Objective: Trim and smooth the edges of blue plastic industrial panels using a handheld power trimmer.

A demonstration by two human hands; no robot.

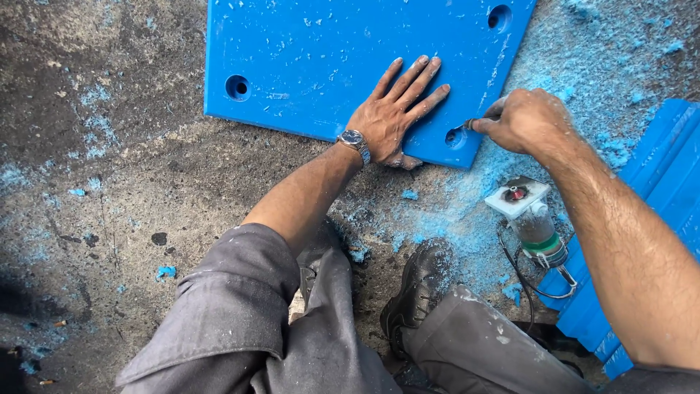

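A blue panel (328, 58) with round holes lies on the floor at top centre. The left hand (394, 109) presses flat on it, fingers spread. The right hand (525, 120) pinches a small tool (470, 125) at the corner hole (456, 136). A trimmer (531, 219) stands lower right amid blue shavings (467, 211).

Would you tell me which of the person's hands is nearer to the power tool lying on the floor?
Right. The right hand works at the blue panel's corner hole, just above the power tool. The left hand lies flat on the panel, farther left.
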